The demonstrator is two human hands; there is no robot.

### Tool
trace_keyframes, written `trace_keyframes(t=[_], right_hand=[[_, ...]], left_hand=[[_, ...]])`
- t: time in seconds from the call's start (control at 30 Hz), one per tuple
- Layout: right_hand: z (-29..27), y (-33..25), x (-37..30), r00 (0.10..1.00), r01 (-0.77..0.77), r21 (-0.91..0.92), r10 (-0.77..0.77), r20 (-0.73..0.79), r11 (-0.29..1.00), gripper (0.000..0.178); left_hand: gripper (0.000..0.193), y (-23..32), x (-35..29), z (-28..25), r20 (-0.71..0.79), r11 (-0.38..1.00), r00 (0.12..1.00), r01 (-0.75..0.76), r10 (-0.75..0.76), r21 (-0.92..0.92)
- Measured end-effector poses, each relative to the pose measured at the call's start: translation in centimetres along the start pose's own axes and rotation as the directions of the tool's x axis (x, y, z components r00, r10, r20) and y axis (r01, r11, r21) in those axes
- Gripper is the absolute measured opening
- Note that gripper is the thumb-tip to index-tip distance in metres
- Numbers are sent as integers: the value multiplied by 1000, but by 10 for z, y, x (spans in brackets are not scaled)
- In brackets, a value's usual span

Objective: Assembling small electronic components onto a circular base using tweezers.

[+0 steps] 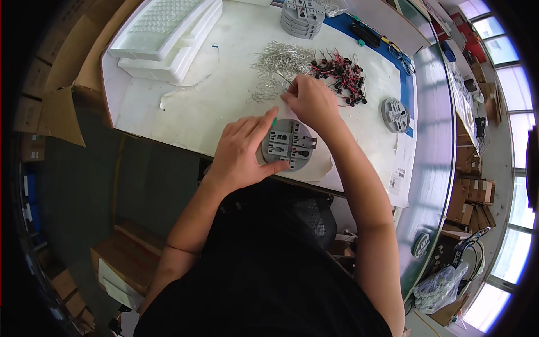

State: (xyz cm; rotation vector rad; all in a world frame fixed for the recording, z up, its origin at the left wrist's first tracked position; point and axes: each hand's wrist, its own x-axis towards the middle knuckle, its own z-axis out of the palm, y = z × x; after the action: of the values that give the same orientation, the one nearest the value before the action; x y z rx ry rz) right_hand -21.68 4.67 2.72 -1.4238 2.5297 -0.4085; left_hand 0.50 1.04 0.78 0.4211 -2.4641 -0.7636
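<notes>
A person seen from above is wearing a plain black short-sleeved top that is filling the lower middle of the view. Both forearms are showing bare from the elbow down. The bare left hand (242, 153) and the bare right hand (312, 101) are wearing no gloves, rings or watch, and the fingernails are looking short and unpainted.

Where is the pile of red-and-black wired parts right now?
In the head view, the pile of wired parts lies on the white table, just right of the silver wire clips and beyond the right hand.
</notes>
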Motion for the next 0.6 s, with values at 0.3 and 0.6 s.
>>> trace_keyframes(t=[0.3,0.6], right_hand=[[-4,32,-17,985,159,184,-142,-102,970,22],[-32,52,-26,996,-82,609,51,68,789,13]], left_hand=[[107,-1,0,11,34,997,999,39,-37,-61],[106,0,2,11,32,996,999,40,-38,-80]])
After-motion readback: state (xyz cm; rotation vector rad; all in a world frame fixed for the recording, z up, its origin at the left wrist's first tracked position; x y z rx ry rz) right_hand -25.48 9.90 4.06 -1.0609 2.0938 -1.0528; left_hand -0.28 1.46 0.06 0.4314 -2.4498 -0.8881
